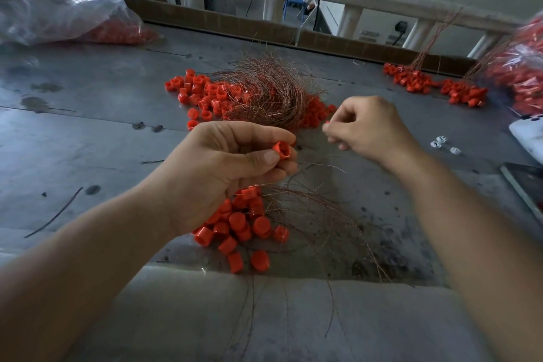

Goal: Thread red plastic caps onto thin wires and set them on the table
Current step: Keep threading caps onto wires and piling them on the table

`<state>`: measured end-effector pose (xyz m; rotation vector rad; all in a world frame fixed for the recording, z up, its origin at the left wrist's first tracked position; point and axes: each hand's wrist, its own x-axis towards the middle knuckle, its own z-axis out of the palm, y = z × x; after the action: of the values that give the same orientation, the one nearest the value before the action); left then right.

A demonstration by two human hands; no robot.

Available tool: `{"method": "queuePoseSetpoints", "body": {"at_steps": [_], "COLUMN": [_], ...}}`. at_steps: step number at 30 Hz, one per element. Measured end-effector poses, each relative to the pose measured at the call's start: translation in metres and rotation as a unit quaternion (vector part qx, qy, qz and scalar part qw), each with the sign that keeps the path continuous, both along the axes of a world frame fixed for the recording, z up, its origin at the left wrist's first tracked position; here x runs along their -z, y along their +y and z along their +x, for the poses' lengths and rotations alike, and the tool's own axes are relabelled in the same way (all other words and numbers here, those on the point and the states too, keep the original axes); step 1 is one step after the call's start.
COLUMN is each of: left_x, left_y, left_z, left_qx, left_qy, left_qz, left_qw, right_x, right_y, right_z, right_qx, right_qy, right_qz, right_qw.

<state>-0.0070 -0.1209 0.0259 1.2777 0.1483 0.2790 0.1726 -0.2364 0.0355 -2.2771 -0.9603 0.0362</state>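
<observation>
The left hand (232,161) pinches 1 red cap (281,150), probably light, rigid and slick, best held by its sidewall; the right hand (370,130) pinches something I cannot tell.

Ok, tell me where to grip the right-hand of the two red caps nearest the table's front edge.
Pinch the red cap across its round side wall, from above and the right: its closed top seems to face up, and a neighbour cap crowds its left.

Blurred fingers (333,138) of the right hand (370,129) hide whatever they pinch; the right-edge bag (520,67) is cropped.
</observation>
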Motion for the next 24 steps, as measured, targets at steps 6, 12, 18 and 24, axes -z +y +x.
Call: {"method": "queuePoseSetpoints", "body": {"at_steps": [6,12,18,24], "left_x": [0.002,0.002,0.001,0.001], "left_y": [-0.001,0.001,-0.001,-0.001], "left_z": [0.001,0.001,0.001,0.001], "left_qx": [-0.013,-0.051,-0.064,-0.067], "left_qy": [-0.003,-0.009,-0.002,-0.001], "left_qz": [0.028,0.026,0.054,0.061], "left_qw": [1.0,0.998,0.997,0.996], "right_x": [-0.015,-0.001,0.001,0.003], "right_y": [-0.014,-0.009,-0.009,-0.009], "right_z": [-0.037,-0.064,-0.068,-0.07], "right_qx": [-0.167,-0.228,-0.238,-0.237], "right_qy": [0.167,0.177,0.15,0.137], "right_qz": [0.202,0.229,0.238,0.247], "right_qw": [0.95,0.93,0.929,0.93]}}
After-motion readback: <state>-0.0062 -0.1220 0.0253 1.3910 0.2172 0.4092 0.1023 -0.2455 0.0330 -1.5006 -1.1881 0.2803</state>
